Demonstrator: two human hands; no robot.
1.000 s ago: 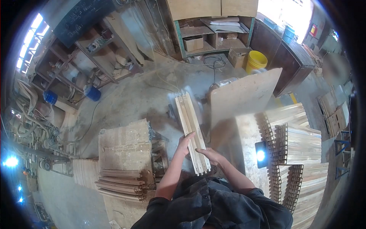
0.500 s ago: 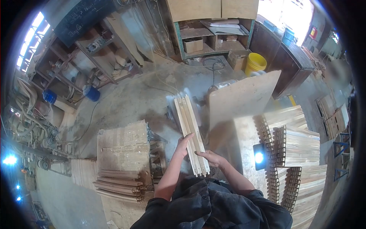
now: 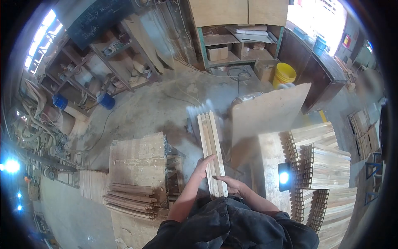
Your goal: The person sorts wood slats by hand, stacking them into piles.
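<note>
Toward six o'clock from the view's centre, left hand (image 3: 203,167) and right hand (image 3: 233,184) have fingers (image 3: 210,157) curled around wooden strips (image 3: 210,135), whose unsupported twelve-o'clock ends could splay or slip if either grip slackened.

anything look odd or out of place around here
Perhaps one thing: a dark, phone-like device with a bright glare lies on the pale surface beside the stacked wood strips, which seems odd among workpieces. The held strips show no obvious damage.
</note>
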